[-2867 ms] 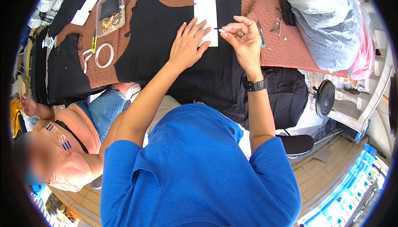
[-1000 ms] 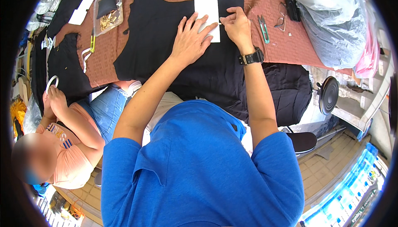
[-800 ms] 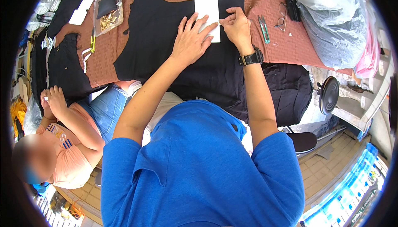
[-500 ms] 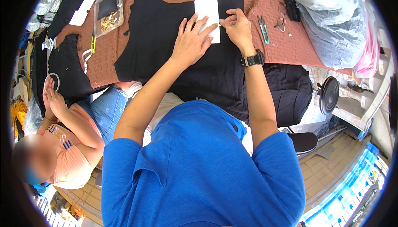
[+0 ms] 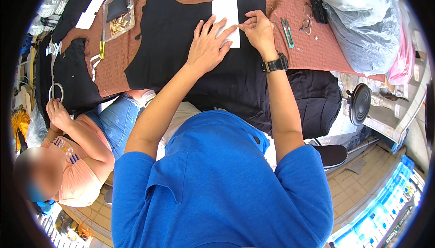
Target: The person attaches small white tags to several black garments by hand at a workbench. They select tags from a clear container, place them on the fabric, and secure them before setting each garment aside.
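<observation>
Pinching at the lower right corner of the white strip, the right hand has its thumb and forefinger pressed together; what lies between them is too small to tell. At 9 o'clock from it, the left hand lies flat with fingers spread, its fingertips on the strip's lower end and its palm on the black cloth beneath. Both hands sit much as they did half a second ago; nearly three seconds back the right hand was lifted clear, at 3 o'clock of the strip. A dark watch circles the right wrist. The strip lies lengthwise on the cloth, running toward 12 o'clock, on the brown table cover. At 3 o'clock of the right hand lie green snips, then spectacles. Far toward 9 o'clock stands a clear box of small gold pieces. At the lower left another person's hand is by a white ring, which it held up half a second ago.
</observation>
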### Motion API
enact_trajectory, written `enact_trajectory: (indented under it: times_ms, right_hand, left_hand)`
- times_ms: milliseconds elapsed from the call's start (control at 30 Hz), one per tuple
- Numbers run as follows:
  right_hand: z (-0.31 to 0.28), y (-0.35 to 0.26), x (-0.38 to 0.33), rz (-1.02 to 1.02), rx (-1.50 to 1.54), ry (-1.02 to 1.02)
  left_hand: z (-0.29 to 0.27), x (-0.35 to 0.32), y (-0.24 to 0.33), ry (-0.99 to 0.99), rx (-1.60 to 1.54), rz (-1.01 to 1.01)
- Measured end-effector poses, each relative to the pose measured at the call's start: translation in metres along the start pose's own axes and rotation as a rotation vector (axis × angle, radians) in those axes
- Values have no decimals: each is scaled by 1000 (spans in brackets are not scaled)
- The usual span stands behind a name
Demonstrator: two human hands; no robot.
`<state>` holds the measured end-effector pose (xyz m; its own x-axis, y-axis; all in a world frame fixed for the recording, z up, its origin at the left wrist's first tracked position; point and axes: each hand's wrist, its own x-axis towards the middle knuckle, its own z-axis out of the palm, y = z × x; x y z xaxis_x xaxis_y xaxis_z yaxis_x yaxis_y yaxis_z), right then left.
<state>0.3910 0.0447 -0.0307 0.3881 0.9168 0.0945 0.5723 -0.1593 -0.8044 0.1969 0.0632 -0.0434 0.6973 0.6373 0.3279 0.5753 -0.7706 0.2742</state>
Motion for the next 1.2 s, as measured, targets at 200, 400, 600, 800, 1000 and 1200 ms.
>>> enact_trajectory:
  times_ms: [200, 400, 600, 800, 1000, 1200]
  right_hand:
    - [1, 3, 1, -18, 54, 20]
    - [-1, 2, 2, 6, 60, 2]
    - [-1, 2, 2, 1, 17, -1]
    - [-3, -4, 15, 24, 92, -37]
    - [7, -81, 23, -81, 169, -151]
    - [105, -151, 37, -438, 244, -304]
  left_hand:
    - [-1, 0, 1, -12, -2, -2]
    - [1, 0, 0, -1, -8, 1]
    - [0, 0, 0, 2, -6, 0]
    - [-1, 0, -4, 54, 37, 26]
    - [4, -2, -3, 69, -19, 13]
    - [20, -8, -12, 45, -130, -62]
